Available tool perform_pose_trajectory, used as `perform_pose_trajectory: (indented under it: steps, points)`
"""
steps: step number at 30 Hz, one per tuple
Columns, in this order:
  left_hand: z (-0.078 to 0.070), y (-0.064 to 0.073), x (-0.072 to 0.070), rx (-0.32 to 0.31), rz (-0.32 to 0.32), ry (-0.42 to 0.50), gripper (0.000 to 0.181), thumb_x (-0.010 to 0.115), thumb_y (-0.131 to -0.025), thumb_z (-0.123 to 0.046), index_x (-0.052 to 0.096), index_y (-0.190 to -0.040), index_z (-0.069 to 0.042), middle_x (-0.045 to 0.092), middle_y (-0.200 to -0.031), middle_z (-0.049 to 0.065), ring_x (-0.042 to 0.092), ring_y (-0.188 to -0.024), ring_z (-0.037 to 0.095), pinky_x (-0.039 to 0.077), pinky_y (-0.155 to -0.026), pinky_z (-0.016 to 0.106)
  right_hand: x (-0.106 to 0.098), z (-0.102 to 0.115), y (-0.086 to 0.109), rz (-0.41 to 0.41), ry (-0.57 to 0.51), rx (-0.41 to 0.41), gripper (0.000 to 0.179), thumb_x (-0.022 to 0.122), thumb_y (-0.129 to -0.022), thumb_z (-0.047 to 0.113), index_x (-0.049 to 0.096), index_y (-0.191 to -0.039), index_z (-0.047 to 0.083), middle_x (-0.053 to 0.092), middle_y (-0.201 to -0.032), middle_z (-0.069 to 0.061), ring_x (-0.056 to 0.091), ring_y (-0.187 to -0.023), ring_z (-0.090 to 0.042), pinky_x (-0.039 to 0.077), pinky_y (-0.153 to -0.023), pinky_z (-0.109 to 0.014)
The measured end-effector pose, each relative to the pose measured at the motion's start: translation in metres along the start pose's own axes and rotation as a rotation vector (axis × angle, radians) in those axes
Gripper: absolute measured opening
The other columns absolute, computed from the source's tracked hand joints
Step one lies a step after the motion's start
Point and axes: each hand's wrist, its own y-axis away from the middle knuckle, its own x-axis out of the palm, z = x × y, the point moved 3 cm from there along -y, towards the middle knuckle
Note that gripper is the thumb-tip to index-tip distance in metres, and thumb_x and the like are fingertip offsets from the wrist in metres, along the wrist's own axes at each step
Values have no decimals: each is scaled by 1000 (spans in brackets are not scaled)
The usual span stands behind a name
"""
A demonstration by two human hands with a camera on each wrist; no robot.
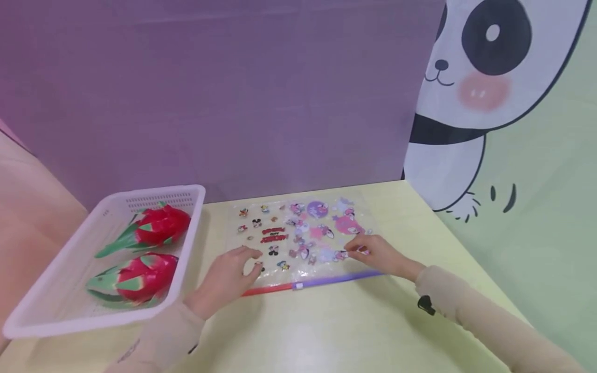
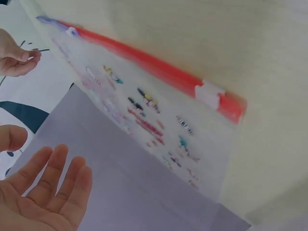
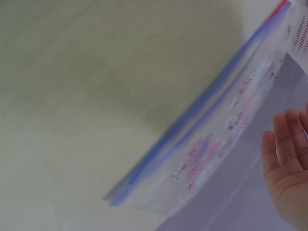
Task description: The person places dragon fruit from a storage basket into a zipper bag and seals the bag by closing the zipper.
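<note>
Two clear zip bags lie flat side by side on the table. The left bag [image 1: 249,239] carries small cartoon prints and a red zip strip [image 2: 144,60] with a white slider [image 2: 210,94]. Pink and purple prints cover the right bag [image 1: 326,230], whose zip strip [image 1: 340,280] is purple-blue. My left hand [image 1: 228,277] is over the left bag's near-left corner, thumb and fingers apart, holding nothing. Over the right side of the other bag is my right hand [image 1: 380,254], fingers loosely bent. In the right wrist view its fingers [image 3: 288,149] look relaxed, with nothing in them.
A white plastic basket [image 1: 199,212] stands on the left of the table. Inside lie two red and green dragon fruit shapes, one farther back [image 1: 163,225] and one nearer [image 1: 149,280]. Behind the table rises a purple panel [image 1: 233,103]; a panda picture [image 1: 448,171] is at the right.
</note>
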Motion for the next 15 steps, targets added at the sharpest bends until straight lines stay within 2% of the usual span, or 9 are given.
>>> perform_pose_trajectory:
  steps: [6, 10, 15]
  points:
    - [5, 2, 14, -38, 38, 50, 27, 65, -84, -22, 65, -110, -14, 63, -114, 2, 58, -109, 22, 49, -90, 39, 8, -7, 10, 86, -32, 43, 16, 60, -87, 9, 67, -100, 1, 67, -94, -9, 63, -85, -18, 54, -76, -29]
    - [8, 3, 20, -55, 62, 54, 27, 64, -84, -21, 65, -109, -13, 64, -114, 4, 57, -111, 23, 47, -92, 42, 15, -13, 13, 113, -42, 66, 16, 61, -86, 10, 67, -100, 3, 68, -95, -7, 63, -86, -17, 53, -77, -29]
    - [12, 5, 25, -40, 83, 68, 27, 63, -85, -21, 65, -109, -10, 64, -113, 5, 57, -110, 25, 46, -93, 42, 24, -19, 15, 134, -40, 56, 16, 64, -84, 13, 67, -98, 6, 68, -95, -4, 62, -87, -16, 52, -77, -25]
